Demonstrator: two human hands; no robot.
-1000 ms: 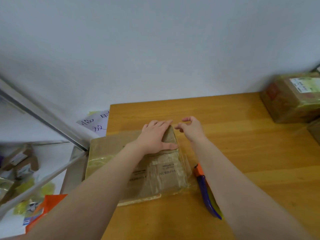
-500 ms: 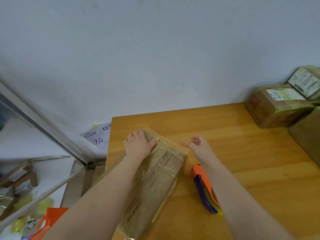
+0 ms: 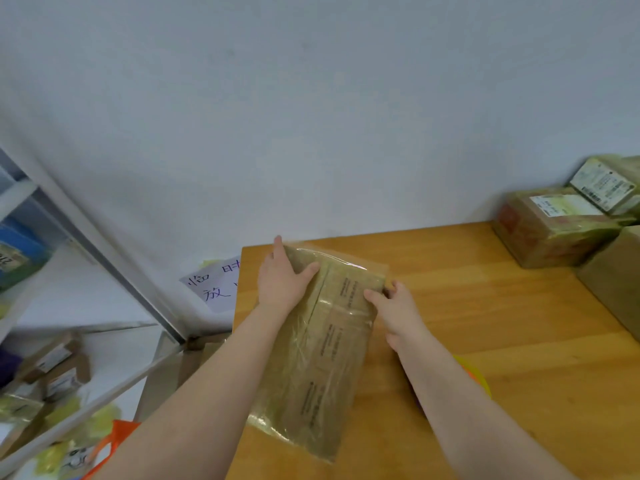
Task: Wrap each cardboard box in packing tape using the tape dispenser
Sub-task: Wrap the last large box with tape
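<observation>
A flat cardboard box [image 3: 325, 358] covered in shiny clear tape lies lengthwise on the wooden table [image 3: 502, 341], near its left edge. My left hand [image 3: 282, 278] grips the box's far left corner, thumb on top and fingers over the edge. My right hand [image 3: 394, 308] holds the far right edge, thumb on the top face and fingers curled round the side. The tape dispenser [image 3: 476, 377] lies behind my right forearm; only a yellow and orange bit shows.
Several taped, labelled boxes [image 3: 561, 230] are stacked at the table's far right, with another brown box [image 3: 620, 282] in front. A handwritten paper sign [image 3: 216, 282] hangs left of the table. White shelves [image 3: 86, 358] with small boxes stand at left.
The box has been turned from lying crosswise to lengthwise. My right hand moved from beside the box onto its right edge, and my left hand shifted to the far corner.
</observation>
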